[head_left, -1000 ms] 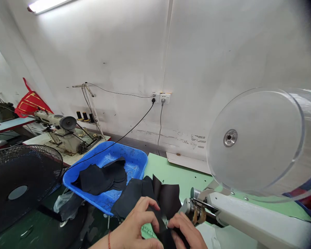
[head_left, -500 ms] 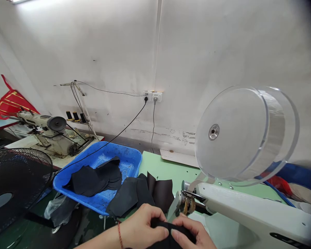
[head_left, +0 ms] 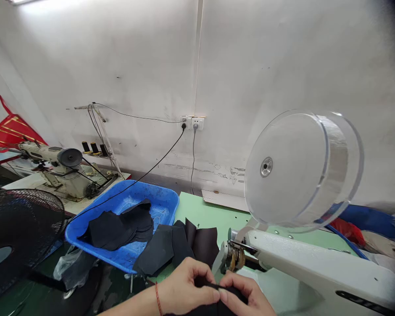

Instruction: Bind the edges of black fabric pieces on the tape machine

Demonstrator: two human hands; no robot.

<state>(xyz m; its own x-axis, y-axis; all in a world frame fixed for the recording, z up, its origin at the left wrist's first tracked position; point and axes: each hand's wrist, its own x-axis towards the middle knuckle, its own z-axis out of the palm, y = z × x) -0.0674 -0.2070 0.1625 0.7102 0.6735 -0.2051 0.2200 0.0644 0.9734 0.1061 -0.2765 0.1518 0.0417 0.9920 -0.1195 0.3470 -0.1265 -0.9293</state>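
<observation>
At the bottom centre, my left hand [head_left: 187, 287] pinches a piece of black material [head_left: 206, 308] between thumb and fingers. My right hand [head_left: 243, 296] grips the same piece, its thumb tip beside the left thumb. The lower part of the piece runs out of the frame. Just beyond my fingers is the metal head [head_left: 233, 256] of a white machine [head_left: 299, 252]. Flat black pieces [head_left: 158, 250] and a dark brown piece [head_left: 206, 243] lie on the green table [head_left: 192, 206] ahead of my left hand.
A blue tray [head_left: 166, 204] with stacked black pieces stands left of centre. A black fan [head_left: 19, 237] is at the far left, a sewing machine [head_left: 62, 164] behind it. A large clear reel [head_left: 286, 171] rises above the white machine. Cords run to a wall socket [head_left: 197, 123].
The view has shifted slightly to the right. Both hands still hold the black material, and their thumbs are a little closer together.
</observation>
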